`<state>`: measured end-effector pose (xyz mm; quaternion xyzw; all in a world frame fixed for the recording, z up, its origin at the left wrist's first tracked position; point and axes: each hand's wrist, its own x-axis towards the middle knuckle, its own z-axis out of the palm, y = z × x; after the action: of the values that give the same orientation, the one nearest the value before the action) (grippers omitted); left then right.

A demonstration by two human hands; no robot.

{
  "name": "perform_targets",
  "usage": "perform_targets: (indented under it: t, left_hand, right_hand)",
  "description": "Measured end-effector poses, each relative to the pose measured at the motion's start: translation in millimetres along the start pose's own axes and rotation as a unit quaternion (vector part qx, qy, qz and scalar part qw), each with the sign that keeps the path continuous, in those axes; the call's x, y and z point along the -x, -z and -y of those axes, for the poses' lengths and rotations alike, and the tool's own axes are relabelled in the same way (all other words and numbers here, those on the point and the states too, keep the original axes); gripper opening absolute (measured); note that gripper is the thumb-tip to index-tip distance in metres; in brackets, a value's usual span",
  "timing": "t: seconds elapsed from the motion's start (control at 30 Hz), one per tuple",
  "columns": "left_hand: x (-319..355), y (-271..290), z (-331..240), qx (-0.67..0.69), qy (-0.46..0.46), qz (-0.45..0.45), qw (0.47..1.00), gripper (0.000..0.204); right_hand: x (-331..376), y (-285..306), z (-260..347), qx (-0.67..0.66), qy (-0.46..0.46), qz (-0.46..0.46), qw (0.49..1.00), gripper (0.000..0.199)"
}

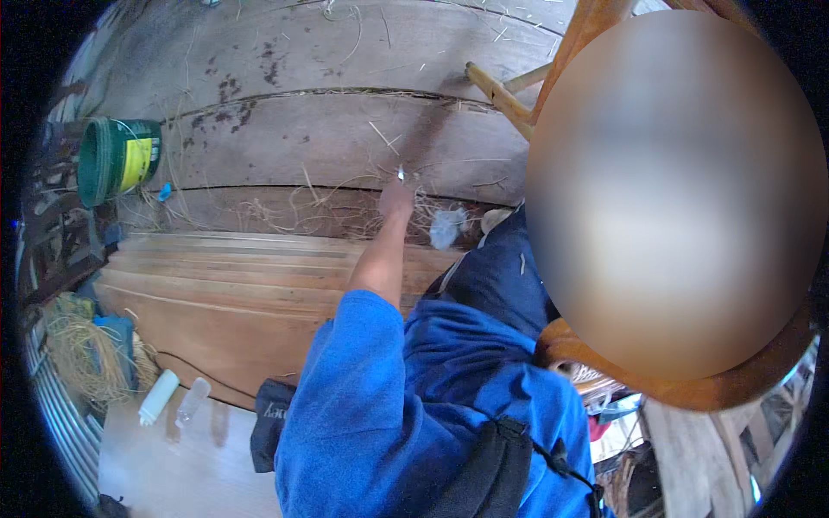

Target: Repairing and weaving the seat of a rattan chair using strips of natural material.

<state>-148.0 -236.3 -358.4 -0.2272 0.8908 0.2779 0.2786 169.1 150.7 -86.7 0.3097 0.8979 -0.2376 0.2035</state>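
From a blue sleeve my left arm stretches forward, low over the wooden floorboards [319,138]. My left hand [396,200] is closed, and a small shiny metal thing [401,174] sticks out past its fingers; its kind is too small to make out. Loose straw-like strands [425,207] lie scattered around that hand. Just to its right rests a crumpled pale-blue plastic piece [448,228]. No part of my right hand shows. A large blurred oval covers much of the right side, over a curved wooden frame [682,397].
A green bucket [97,164] with a yellow label lies tipped at the far left, a small blue piece [165,192] beside it. Lower left are a heap of strands [86,358], a pale green bottle [160,395] and a clear bottle [193,401]. Wooden legs [505,99] stand upper right.
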Motion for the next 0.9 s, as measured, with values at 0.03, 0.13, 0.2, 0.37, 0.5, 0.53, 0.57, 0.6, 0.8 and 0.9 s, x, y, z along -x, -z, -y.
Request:
perform_targets:
  t: [0.03,0.13,0.2,0.37,0.5,0.53,0.57,0.6,0.8,0.9]
  left_hand:
    - [-9,-7,3,-0.001,0.011,-0.010,1.000,0.039]
    - [-27,-32,12,-0.004,0.031,-0.004,1.000,0.038]
    - [-47,-55,48,-0.049,0.036,0.017,0.998,0.033]
    - [-46,-69,26,0.019,0.084,0.072,0.994,0.031]
    - [-44,-86,60,0.435,-0.013,0.057,0.898,0.012]
    - [-19,-65,16,0.518,0.027,0.150,0.842,0.010]
    - [12,-31,-27,0.588,0.069,0.241,0.769,0.010]
    - [35,-1,-40,0.586,0.067,0.233,0.773,0.010]
    - [131,90,-85,0.563,-0.036,0.300,0.769,0.007]
    - [175,117,-127,0.486,-0.160,0.329,0.794,0.010]
  right_hand:
    - [-7,13,2,0.009,-0.002,0.000,1.000,0.033]
    - [-25,49,10,0.029,-0.013,-0.008,0.999,0.033]
    - [-37,67,17,0.033,-0.014,-0.010,0.999,0.033]
    - [-41,104,25,0.039,-0.048,-0.027,0.998,0.033]
    - [-38,97,32,0.011,-0.049,0.016,0.999,0.033]
    - [-29,98,30,0.010,-0.065,0.007,0.998,0.033]
    - [-20,98,28,0.008,-0.081,-0.002,0.997,0.033]
    - [-17,97,30,-0.002,-0.080,0.003,0.997,0.033]
    - [20,88,27,-0.060,-0.106,-0.001,0.993,0.033]
    - [79,71,14,-0.116,-0.171,-0.041,0.978,0.033]
